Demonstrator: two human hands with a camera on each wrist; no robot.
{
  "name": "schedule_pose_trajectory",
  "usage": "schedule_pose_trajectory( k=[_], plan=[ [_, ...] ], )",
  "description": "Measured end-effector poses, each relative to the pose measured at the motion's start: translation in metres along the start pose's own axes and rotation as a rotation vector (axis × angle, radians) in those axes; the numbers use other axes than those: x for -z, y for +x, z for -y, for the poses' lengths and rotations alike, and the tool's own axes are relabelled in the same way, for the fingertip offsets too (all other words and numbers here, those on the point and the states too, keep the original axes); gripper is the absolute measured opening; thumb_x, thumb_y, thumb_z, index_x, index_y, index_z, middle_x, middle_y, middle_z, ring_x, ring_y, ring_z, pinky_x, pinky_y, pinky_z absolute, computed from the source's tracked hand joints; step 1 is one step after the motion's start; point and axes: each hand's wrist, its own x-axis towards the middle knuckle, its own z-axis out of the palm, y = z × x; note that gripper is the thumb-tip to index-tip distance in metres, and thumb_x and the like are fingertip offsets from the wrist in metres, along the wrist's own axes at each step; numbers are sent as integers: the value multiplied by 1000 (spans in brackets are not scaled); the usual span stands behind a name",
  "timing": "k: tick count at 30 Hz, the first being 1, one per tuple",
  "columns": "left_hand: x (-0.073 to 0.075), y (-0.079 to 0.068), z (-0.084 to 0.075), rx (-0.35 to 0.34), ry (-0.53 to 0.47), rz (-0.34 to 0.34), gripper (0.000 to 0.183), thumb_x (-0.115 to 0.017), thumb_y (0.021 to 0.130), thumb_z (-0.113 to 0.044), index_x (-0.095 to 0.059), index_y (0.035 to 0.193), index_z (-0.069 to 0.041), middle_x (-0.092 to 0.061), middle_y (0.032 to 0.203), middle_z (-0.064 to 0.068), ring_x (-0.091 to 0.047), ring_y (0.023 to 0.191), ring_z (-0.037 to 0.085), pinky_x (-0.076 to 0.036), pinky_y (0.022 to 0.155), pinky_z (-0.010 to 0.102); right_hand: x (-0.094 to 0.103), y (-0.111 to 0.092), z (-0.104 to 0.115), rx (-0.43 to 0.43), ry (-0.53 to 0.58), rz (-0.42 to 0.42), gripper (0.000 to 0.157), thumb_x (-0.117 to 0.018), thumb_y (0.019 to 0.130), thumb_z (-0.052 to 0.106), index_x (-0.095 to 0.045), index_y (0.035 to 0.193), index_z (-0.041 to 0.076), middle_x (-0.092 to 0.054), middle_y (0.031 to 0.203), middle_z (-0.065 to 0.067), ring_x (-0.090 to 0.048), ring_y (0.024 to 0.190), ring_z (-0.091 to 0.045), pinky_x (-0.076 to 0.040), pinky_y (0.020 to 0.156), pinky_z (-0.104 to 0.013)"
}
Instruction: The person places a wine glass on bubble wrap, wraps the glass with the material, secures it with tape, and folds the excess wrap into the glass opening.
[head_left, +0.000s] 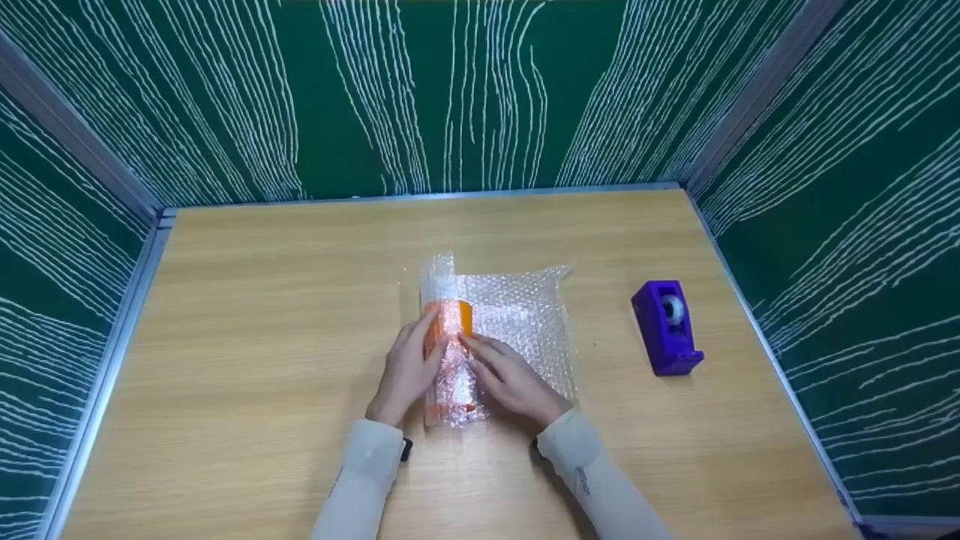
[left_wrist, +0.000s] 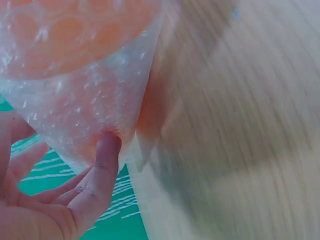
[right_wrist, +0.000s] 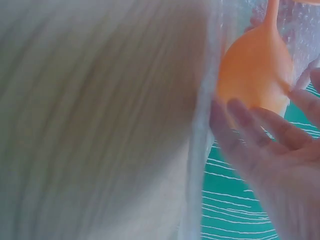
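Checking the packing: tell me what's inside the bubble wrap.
An orange object shows inside the bubble wrap, partly bare, partly through plastic. The left hand and right hand cover some; its full shape is hidden.

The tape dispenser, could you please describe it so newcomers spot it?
On the wooden table, look right of the bubble wrap. The tape dispenser there carries a pale roll, and its purple body differs from the clear wrap and orange object.

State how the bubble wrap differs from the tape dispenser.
The bubble wrap is clear, the tape dispenser purple. The bubble wrap is thin and covers more table than the tape dispenser. The left hand touches the bubble wrap, not the tape dispenser. Both rest on the table.
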Motion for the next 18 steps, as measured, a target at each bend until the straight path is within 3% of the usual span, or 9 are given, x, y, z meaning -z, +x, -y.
schedule_pose_trajectory(
  k=[4, 9, 18],
  plan=[
    [-1, 2, 2, 46, -25, -13, 66, -65, 99, -32, -38, 154, -7, -47, 143, 23, -52, 125, 41, -45, 103, 53, 1, -1, -2, 6, -19, 5, 49, -48, 107, 26, -41, 154, 16, -48, 150, -10, -47, 133, -27, -35, 112, -44],
    [0, 5, 0, 113, -43, 25, 68, -65, 97, -39, -38, 155, -15, -48, 143, 22, -52, 124, 42, -46, 100, 56, 3, -3, -4, -9, 21, 23, 49, -49, 107, 26, -41, 154, 15, -48, 149, -7, -47, 132, -26, -35, 112, -44],
    [-3, 3, -4, 122, -55, 30, 67, -64, 98, -40, -37, 155, -19, -53, 141, 20, -52, 126, 41, -45, 101, 56, 4, -4, -6, -5, 3, -3, 48, -49, 106, 22, -43, 153, 16, -41, 152, -16, -40, 137, -32, -33, 113, -48]
  ],
)
